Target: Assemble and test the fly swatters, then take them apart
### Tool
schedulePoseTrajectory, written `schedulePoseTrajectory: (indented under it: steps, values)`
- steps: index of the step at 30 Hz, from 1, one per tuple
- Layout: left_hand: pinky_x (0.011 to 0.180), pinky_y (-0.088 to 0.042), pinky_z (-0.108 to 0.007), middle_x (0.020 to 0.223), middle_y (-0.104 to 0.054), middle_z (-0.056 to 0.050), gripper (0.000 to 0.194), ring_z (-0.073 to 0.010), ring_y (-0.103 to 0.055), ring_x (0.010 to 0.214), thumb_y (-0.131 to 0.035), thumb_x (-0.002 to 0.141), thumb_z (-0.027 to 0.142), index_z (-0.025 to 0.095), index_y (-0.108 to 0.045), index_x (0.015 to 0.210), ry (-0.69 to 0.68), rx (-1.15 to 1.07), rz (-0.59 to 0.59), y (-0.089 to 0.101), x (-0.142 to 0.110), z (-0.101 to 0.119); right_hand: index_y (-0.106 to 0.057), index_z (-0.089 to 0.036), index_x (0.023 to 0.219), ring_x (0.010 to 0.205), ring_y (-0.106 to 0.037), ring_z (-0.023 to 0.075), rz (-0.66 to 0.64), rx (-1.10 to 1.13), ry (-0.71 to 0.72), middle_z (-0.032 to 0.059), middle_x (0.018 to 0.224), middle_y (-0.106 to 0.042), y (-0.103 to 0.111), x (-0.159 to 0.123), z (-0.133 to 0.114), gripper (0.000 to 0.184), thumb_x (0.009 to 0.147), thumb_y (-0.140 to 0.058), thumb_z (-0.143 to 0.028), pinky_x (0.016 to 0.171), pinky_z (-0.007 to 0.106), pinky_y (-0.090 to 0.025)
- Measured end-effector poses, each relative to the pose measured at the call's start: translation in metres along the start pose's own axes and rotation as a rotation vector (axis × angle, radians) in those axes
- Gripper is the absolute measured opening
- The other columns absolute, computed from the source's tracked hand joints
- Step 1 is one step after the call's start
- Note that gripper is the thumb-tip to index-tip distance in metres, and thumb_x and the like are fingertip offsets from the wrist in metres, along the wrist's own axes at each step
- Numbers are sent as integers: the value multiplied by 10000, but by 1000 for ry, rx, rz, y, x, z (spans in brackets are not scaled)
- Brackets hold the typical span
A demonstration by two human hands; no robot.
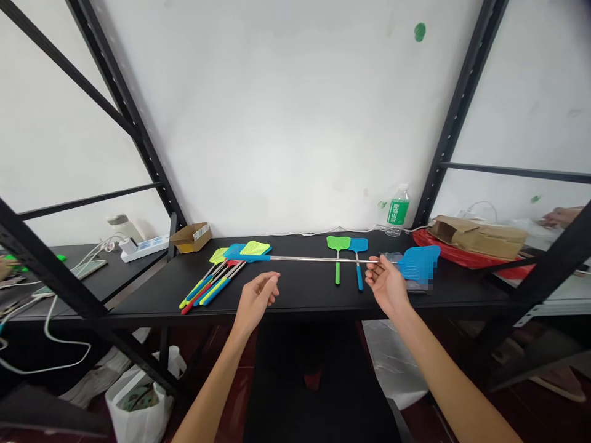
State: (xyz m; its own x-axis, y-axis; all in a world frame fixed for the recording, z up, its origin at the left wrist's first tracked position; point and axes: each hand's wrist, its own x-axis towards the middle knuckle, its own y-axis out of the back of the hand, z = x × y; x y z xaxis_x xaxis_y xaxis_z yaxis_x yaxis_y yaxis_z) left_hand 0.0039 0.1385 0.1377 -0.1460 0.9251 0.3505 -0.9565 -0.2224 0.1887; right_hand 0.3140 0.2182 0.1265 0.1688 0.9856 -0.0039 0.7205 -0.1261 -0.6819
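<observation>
My right hand [388, 286] pinches the thin metal shaft of a long blue fly swatter [318, 259] close to its head. The swatter lies level across my view, head at the right, blue handle at the left. My left hand [259, 296] is below and beside that handle, apart from it, with fingers curled together and nothing seen in them. On the left of the table lies a fanned pile of several fly swatters [215, 286] in yellow, blue and red. A short green fly swatter [337, 261] and a short blue fly swatter [359, 264] lie side by side nearer my right hand.
Behind them stand a water bottle [398, 211] and a small open cardboard box [191, 237]. Clear plastic packaging [418, 285] lies under the blue head. At right, a brown carton [478, 235] rests on red plastic [434, 247]. Black rack posts [455, 117] flank the table [295, 304].
</observation>
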Motion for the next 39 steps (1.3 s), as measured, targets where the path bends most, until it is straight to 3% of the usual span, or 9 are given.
schedulePoseTrajectory:
  steps: [4, 10, 23, 29, 39]
  values:
    - [515, -413, -250, 738, -631, -40, 450, -128, -530, 551, -626, 842, 527, 132, -682, 1051, 163, -330, -17, -3, 8, -19, -718, -166, 759, 498, -539, 104, -10, -99, -5, 16, 632, -642, -5, -4, 13, 334, 674, -807, -476, 416, 217, -382]
    - [512, -399, -248, 662, -604, -35, 369, -120, -519, 542, -721, 784, 458, 94, -689, 837, 246, -483, 57, 2, 12, -33, -734, -142, 746, 480, -538, 101, -39, -161, 35, 40, 624, -658, -7, -6, 33, 426, 617, -829, -537, 420, 217, -371]
    - [554, -420, -241, 681, -603, -38, 266, -116, -521, 603, -743, 795, 347, 98, -702, 878, 252, -624, 31, 7, 17, -44, -746, -141, 744, 485, -521, 101, -75, -139, 33, 40, 615, -650, 2, -1, 36, 352, 672, -811, -480, 434, 225, -407]
    - [592, -453, -242, 769, -655, -67, 309, -110, -547, 629, -771, 758, 305, 93, -717, 976, 283, -672, 36, 9, 17, -42, -745, -148, 766, 489, -522, 103, -70, -132, 17, 40, 631, -659, 5, 1, 36, 323, 678, -812, -451, 438, 221, -420]
    - [640, -484, -244, 815, -692, -85, 314, -109, -578, 669, -810, 746, 306, 113, -696, 967, 301, -720, 54, 10, 16, -41, -730, -143, 768, 502, -530, 100, -44, -44, -31, 27, 629, -644, 5, 0, 31, 265, 692, -794, -389, 453, 217, -442]
